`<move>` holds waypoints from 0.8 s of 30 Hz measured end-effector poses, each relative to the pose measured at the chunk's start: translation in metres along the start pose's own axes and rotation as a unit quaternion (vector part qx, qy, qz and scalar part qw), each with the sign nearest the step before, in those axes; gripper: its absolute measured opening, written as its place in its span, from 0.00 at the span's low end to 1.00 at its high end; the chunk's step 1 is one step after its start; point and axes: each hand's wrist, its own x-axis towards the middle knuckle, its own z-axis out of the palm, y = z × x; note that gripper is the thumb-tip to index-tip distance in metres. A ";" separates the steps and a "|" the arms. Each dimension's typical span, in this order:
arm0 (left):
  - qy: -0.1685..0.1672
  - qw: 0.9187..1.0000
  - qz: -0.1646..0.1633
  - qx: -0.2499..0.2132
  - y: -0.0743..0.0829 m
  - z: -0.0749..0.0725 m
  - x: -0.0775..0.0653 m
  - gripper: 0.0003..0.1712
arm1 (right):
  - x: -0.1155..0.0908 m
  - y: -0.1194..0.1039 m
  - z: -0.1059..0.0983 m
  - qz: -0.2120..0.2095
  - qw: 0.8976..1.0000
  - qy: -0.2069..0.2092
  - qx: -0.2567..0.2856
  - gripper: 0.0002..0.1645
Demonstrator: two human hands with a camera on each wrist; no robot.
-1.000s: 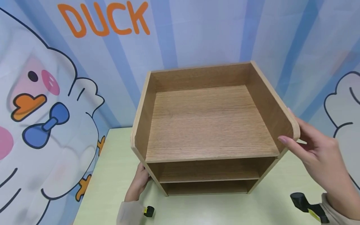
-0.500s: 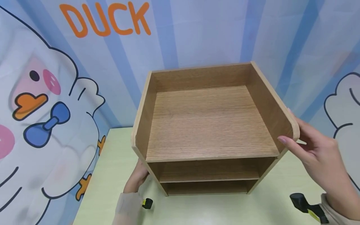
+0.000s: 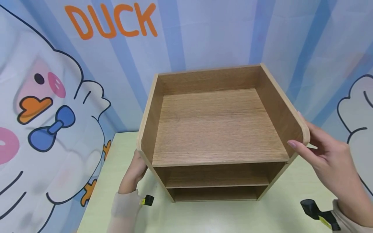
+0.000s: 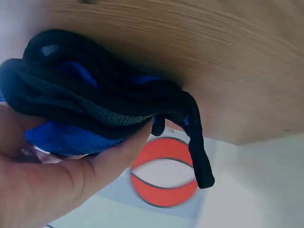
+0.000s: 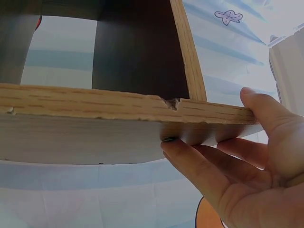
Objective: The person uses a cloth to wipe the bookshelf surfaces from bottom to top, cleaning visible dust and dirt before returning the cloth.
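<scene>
While the wooden shelf unit (image 3: 217,129) stands mid-bench (image 3: 116,181) against the back edge, open tiers facing the front edge, both hands are on its side panels. Left hand (image 3: 134,171) sits low on the unit's left outer wall, near the bench's left edge. Left wrist view: grip is clamped on a bunched black-and-blue cloth (image 4: 90,95), thumb underneath, cloth pressed against the wood panel. Right hand (image 3: 329,161) is on the top front corner of the right panel: thumb on the inner face, fingers (image 5: 199,164) along the outer face, panel edge pinched between. Right wrist view shows a small chip in that panel edge.
</scene>
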 end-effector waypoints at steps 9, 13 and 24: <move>-0.015 0.991 0.135 0.004 0.071 -0.005 -0.001 0.31 | 0.001 -0.001 0.000 0.009 1.000 -0.001 0.002 0.43; -0.002 0.986 0.167 0.001 0.102 -0.006 -0.007 0.29 | 0.001 -0.001 0.000 0.012 1.000 -0.004 0.000 0.43; 0.033 0.968 0.249 0.018 0.142 -0.003 -0.018 0.26 | 0.000 0.001 0.000 0.012 1.000 -0.002 -0.011 0.43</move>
